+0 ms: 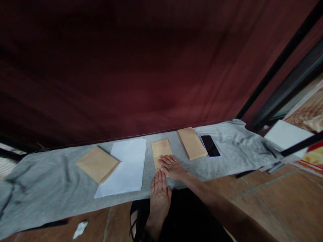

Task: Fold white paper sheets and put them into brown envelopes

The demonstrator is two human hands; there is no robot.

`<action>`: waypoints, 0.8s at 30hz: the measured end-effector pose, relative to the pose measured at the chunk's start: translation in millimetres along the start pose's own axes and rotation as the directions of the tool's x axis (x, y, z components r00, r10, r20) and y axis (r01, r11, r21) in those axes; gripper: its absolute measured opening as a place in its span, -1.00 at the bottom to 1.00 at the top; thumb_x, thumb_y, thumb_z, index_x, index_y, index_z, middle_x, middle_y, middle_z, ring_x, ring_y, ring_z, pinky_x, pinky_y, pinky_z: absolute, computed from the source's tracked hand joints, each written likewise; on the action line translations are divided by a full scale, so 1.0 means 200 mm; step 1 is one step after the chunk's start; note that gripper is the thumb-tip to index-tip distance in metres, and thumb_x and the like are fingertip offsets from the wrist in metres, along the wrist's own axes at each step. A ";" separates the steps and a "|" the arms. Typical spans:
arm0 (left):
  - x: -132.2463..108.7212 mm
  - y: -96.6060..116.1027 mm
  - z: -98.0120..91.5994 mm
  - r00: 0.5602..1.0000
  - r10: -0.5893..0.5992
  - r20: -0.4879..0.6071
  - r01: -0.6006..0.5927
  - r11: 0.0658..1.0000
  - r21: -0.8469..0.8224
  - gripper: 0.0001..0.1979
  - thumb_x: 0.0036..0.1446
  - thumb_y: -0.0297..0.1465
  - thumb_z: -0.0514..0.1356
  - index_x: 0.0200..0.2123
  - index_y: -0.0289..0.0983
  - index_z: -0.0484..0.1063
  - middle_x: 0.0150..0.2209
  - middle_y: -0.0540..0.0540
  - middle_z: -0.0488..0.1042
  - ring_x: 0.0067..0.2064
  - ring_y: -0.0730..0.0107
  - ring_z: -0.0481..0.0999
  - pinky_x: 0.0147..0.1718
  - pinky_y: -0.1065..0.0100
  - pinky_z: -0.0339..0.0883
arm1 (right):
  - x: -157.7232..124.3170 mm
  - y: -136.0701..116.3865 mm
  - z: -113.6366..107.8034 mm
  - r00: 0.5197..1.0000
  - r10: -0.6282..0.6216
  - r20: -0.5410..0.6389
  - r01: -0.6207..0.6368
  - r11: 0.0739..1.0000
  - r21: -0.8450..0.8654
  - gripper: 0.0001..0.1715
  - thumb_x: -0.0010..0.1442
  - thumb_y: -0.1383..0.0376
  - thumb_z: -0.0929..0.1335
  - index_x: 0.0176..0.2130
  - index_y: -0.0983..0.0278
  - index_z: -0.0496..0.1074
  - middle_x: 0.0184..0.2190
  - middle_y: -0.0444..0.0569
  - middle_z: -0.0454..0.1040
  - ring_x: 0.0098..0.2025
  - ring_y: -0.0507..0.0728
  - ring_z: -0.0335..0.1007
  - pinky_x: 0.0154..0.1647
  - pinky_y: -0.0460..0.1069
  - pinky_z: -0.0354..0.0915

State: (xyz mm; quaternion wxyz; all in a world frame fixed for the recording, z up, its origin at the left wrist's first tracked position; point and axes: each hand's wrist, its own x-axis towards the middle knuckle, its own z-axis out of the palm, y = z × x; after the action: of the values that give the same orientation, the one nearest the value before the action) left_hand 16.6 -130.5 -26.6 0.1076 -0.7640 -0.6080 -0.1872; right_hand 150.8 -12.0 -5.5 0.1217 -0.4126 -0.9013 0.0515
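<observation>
A single brown paper envelope [161, 148] lies flat on the grey cloth, faint reddish print near its far end. My right hand [172, 167] rests flat across its lower half, fingers stretched out and pointing left. Just below, my left hand [160, 194] lies with straight fingers, its tips at the envelope's near end and close to my right hand. Part of the envelope is hidden under the hands. To the left, a stack of brown envelopes [97, 164] overlaps a stack of white paper [130, 168]. On the right sits another stack of brown envelopes [191, 143].
A phone [210, 146] with a dark screen lies beside the right stack. Grey cloth [58, 188] covers the long narrow surface, with a dark red panel [151, 84] rising behind it. A white board [287, 136] stands at far right. Crumpled white paper [80, 229] lies on the tiled floor.
</observation>
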 end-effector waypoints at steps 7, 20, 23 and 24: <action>0.00 0.00 0.00 1.000 0.000 -0.007 0.000 1.000 -0.007 -0.26 0.27 -0.50 0.02 0.44 -0.37 -0.22 0.39 -0.32 0.12 0.40 0.08 0.13 0.31 0.02 0.14 | 0.20 0.08 0.03 0.999 0.002 -0.043 -0.004 0.999 -0.042 -0.47 0.47 0.12 0.17 0.34 0.14 0.20 0.40 -0.03 0.11 0.42 0.21 0.00 0.40 0.23 -0.02; 0.00 0.01 -0.02 1.000 0.003 -0.006 -0.003 1.000 -0.004 -0.27 0.24 -0.54 0.02 0.44 -0.33 -0.13 0.39 -0.31 0.13 0.40 0.06 0.12 0.27 -0.01 0.19 | 0.50 0.19 0.03 0.981 0.192 -0.018 -0.193 0.981 -0.017 -0.44 0.45 0.16 0.17 0.33 0.27 0.23 0.38 0.10 0.13 0.40 0.22 0.05 0.41 0.21 -0.08; 0.00 0.00 -0.02 1.000 0.006 -0.013 -0.006 1.000 -0.016 -0.28 0.24 -0.53 0.03 0.43 -0.34 -0.12 0.39 -0.31 0.13 0.40 0.06 0.12 0.28 -0.01 0.18 | 0.51 0.19 0.03 0.980 0.197 -0.012 -0.197 0.980 -0.018 -0.41 0.45 0.13 0.16 0.34 0.31 0.20 0.38 0.14 0.12 0.41 0.26 0.01 0.40 0.23 -0.08; 0.00 0.00 -0.02 1.000 0.004 -0.016 -0.004 1.000 -0.022 -0.29 0.25 -0.52 0.03 0.43 -0.34 -0.10 0.39 -0.31 0.14 0.40 0.07 0.12 0.28 0.00 0.18 | 0.50 0.18 0.03 0.981 0.193 -0.010 -0.193 0.981 -0.019 -0.39 0.45 0.12 0.16 0.35 0.32 0.19 0.39 0.14 0.10 0.42 0.27 0.00 0.41 0.24 -0.09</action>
State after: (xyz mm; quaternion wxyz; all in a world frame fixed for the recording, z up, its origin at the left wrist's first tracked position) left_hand 16.8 -131.9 -22.9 0.1045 -0.7648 -0.6035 -0.1998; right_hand 111.9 87.6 -0.6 0.1158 -0.4993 -0.8571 0.0525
